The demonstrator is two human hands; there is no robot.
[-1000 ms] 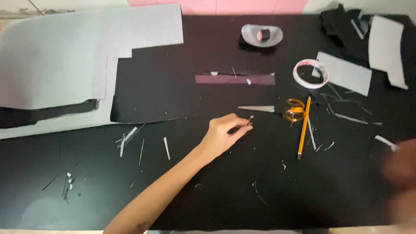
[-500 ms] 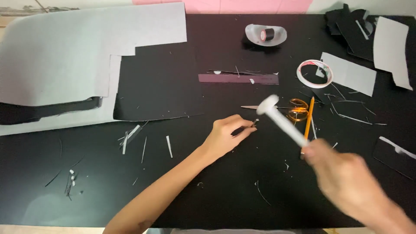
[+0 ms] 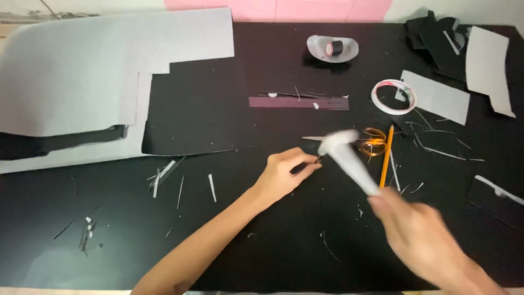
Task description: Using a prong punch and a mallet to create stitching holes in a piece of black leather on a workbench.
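Black table (image 3: 229, 229), right hand (image 3: 426, 235) grip closed on white tube (image 3: 349, 158)

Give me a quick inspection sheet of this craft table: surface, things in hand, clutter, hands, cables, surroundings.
Surface: black table top, strewn with thin paper slivers.
Job's things: small dark strip pinched by the left hand; blurred white tapered tube in the right hand.
Clutter: large grey paper sheet, dark maroon ruler, white tape ring, orange-handled scissors, orange pencil, clear tape dispenser, grey and black offcuts.
Hands: left hand resting on the table, fingertip grip closed; right hand raised, motion-blurred.
Cables: nothing seen.
Surroundings: pink panel along the far edge.
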